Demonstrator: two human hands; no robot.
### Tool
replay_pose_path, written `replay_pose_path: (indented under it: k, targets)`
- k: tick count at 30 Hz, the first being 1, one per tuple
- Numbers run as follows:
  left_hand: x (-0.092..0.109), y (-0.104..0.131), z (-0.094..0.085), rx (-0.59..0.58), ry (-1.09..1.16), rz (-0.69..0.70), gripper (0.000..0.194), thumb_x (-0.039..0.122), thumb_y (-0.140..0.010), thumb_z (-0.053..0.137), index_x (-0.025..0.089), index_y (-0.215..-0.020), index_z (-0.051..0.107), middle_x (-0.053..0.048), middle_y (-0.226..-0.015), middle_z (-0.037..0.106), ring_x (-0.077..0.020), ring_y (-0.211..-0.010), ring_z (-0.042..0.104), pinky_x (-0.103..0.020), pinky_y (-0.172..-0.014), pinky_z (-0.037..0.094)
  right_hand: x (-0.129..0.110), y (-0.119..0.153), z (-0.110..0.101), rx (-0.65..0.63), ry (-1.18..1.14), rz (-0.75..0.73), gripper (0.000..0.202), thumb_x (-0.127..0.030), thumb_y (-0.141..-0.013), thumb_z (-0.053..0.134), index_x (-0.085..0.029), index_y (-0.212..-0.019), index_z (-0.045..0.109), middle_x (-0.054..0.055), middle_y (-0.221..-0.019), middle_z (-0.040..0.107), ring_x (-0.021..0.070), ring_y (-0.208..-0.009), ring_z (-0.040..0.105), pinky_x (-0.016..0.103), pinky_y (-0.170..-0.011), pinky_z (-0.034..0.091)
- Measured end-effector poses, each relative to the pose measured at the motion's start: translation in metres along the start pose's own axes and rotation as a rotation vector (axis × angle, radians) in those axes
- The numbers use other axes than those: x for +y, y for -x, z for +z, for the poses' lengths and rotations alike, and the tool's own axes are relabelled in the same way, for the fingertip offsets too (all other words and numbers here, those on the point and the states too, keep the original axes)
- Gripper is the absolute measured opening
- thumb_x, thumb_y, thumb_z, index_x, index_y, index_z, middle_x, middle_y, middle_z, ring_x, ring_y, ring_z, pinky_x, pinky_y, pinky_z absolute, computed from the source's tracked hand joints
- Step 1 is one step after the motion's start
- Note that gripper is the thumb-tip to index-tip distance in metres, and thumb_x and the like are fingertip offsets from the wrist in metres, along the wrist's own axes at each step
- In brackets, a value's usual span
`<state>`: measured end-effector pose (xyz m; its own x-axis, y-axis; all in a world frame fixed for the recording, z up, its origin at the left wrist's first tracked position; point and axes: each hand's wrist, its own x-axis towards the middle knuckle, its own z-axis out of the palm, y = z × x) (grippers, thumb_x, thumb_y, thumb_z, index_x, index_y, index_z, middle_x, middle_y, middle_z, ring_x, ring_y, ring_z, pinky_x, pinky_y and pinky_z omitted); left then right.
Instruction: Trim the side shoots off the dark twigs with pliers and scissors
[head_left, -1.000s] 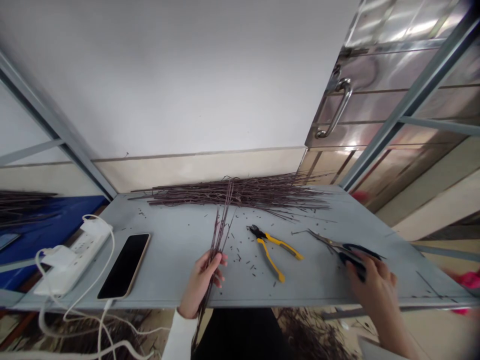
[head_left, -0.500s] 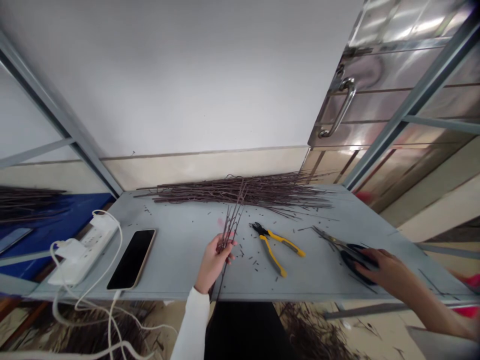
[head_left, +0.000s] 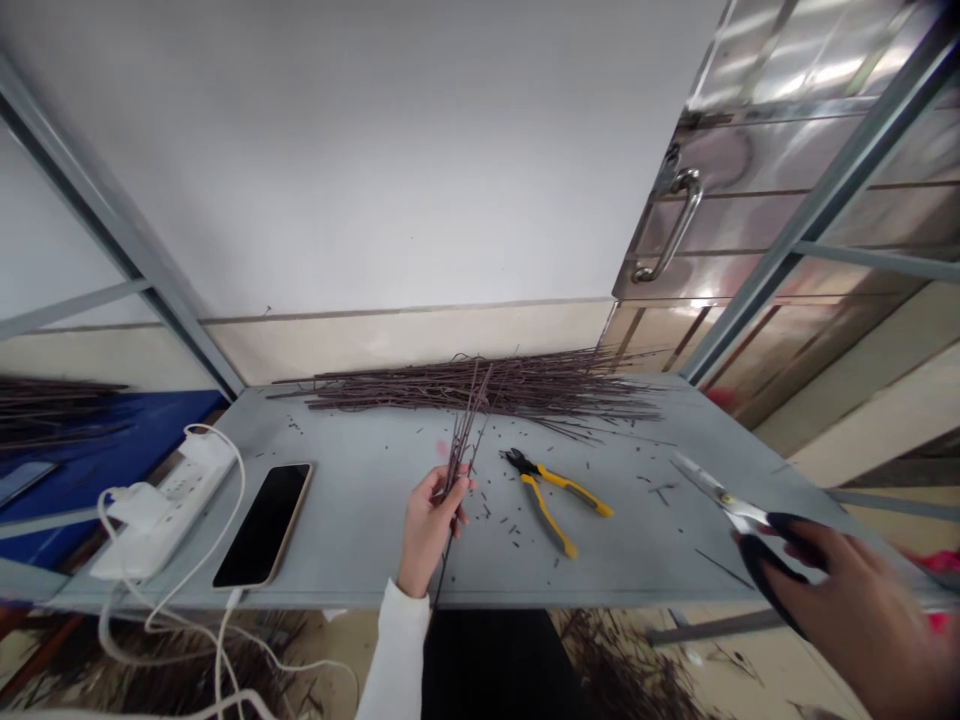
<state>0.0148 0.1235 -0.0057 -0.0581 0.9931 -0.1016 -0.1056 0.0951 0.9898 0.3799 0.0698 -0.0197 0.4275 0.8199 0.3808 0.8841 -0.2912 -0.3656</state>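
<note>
My left hand (head_left: pixel 435 525) is closed around several thin brown twigs (head_left: pixel 466 425), which stick up from the fist and run down past the wrist. On the right, my right hand (head_left: pixel 862 600) grips black-handled scissors (head_left: pixel 739 510), slightly blurred by motion. Their blades point toward the back left, over the grey table (head_left: pixel 360 540). Between the hands lie pliers (head_left: pixel 555 495) with yellow-and-grey handles, spread apart and untouched. Behind them a long pile of twigs (head_left: pixel 480 385) stretches along the wall. Small cut bits are scattered around the pliers.
A black-screened phone (head_left: pixel 262 525) lies at the left, plugged into a white cable. Beside it sits a white power strip (head_left: pixel 165 500) with chargers. Grey metal posts (head_left: pixel 832 190) flank the table. More twigs (head_left: pixel 637 660) litter the floor below.
My right hand has lifted the scissors from the tabletop and moved to the right and nearer, with the blades more visible. My left hand keeps its twigs, nearly still.
</note>
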Motion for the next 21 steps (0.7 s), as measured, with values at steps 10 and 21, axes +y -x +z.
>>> replay_pose_path:
  k: [10,21]
  targets:
    - [0.017,0.011,-0.026,0.039,0.222,-0.057,0.037,0.041,-0.060,0.078,0.014,-0.082,0.066,-0.001,-0.068,0.068,0.0002,-0.031,0.038,-0.014,-0.030,0.026,-0.136,0.030,0.038,-0.426,-0.729,-0.138,0.044,-0.062,-0.076,0.050,-0.021,-0.093,0.046,0.005,-0.087,0.061,0.0189,-0.081,0.060,0.031,-0.076,0.049]
    - [0.035,0.031,-0.033,0.097,0.270,-0.063,0.034,0.038,-0.058,0.078,0.013,-0.077,0.065,0.000,-0.057,0.064,0.0009,-0.030,0.033,-0.014,-0.032,0.018,-0.191,0.013,-0.017,-1.028,-0.710,-0.556,0.035,-0.055,-0.086,0.043,-0.022,-0.082,0.054,0.000,-0.075,0.052,0.0139,-0.069,0.052,0.028,-0.068,0.051]
